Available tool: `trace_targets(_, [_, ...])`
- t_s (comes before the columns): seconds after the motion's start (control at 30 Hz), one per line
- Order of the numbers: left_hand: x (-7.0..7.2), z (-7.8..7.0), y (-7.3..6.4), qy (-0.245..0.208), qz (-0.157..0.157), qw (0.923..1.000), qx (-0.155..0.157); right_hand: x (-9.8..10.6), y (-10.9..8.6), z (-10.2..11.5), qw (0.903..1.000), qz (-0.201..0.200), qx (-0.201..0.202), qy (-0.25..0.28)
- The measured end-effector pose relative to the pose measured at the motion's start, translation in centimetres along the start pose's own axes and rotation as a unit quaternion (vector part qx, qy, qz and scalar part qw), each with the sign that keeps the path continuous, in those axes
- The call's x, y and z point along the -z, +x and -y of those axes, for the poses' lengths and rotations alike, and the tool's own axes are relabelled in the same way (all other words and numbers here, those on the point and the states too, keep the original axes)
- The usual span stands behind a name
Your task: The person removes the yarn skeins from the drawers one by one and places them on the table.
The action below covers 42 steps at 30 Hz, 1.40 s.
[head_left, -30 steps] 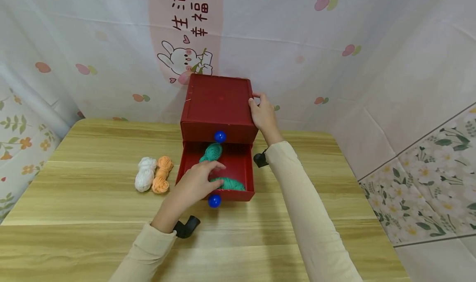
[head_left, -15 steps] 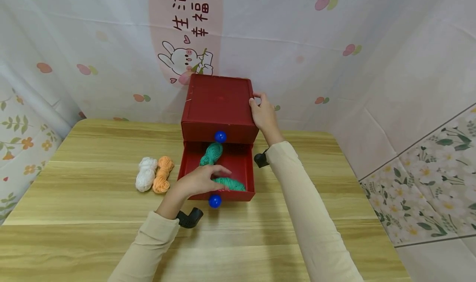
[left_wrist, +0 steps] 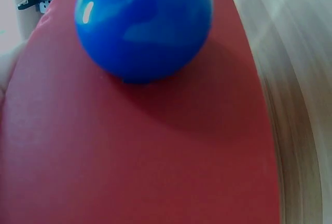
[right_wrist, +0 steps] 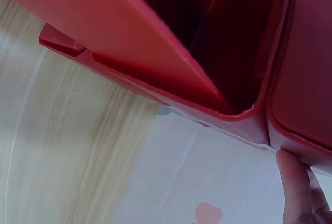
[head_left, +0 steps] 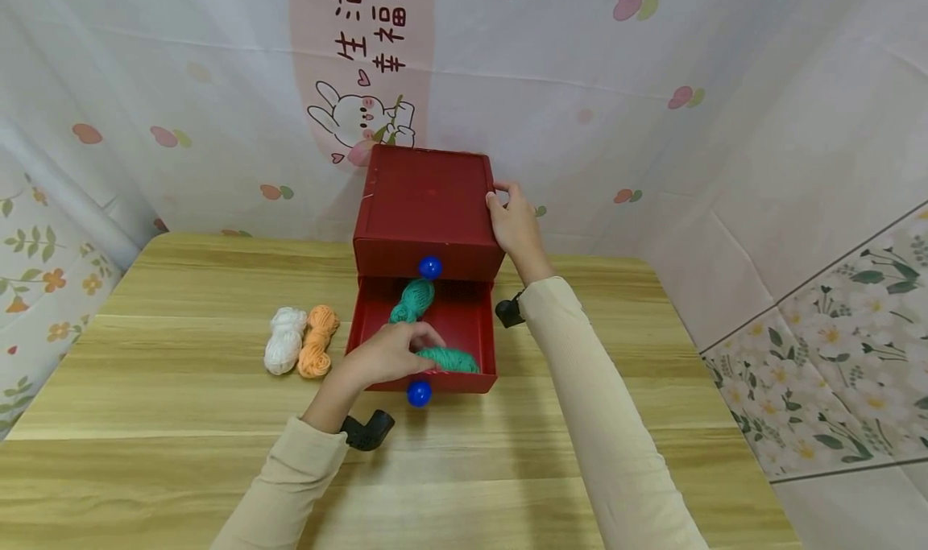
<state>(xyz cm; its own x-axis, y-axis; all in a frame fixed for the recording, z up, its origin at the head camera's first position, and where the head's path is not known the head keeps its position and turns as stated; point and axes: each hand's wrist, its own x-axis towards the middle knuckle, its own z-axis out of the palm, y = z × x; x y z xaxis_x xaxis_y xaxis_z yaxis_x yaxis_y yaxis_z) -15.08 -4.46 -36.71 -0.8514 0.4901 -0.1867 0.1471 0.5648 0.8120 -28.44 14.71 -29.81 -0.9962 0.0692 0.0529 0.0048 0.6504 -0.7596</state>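
Observation:
A red two-drawer box (head_left: pixel 431 196) stands with its lower drawer (head_left: pixel 484 324) pulled out. Inside the drawer lie two green yarn skeins, one at the back (head_left: pixel 415 299) and one near the front (head_left: pixel 451 360). My left hand (head_left: pixel 387 353) reaches over the drawer's front wall, thumb and fingers around the left end of the front skein. The left wrist view is filled by the drawer's red front and its round blue knob (left_wrist: pixel 145 27), with the skein hidden. My right hand (head_left: pixel 516 224) rests against the box's right side; in the right wrist view its thumb (right_wrist: pixel 294 182) touches the upper section.
A white yarn skein (head_left: pixel 285 341) and an orange one (head_left: pixel 317 342) lie side by side on the wooden table (head_left: pixel 181 357), left of the box. A patterned cloth (head_left: pixel 580 131) hangs behind. The upper drawer, with its blue knob (head_left: pixel 430 267), is closed.
My left hand has moved a little right and down into the drawer, its fingers closing around the front green skein. The right hand and box stay put.

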Motion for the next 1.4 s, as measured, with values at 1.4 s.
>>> trace_targets(1.4, [6.6,7.1,-9.4,-0.347,-0.346,0.8716,-0.004,0.2,-0.2,0.2,1.0,0.004,-0.001,0.004])
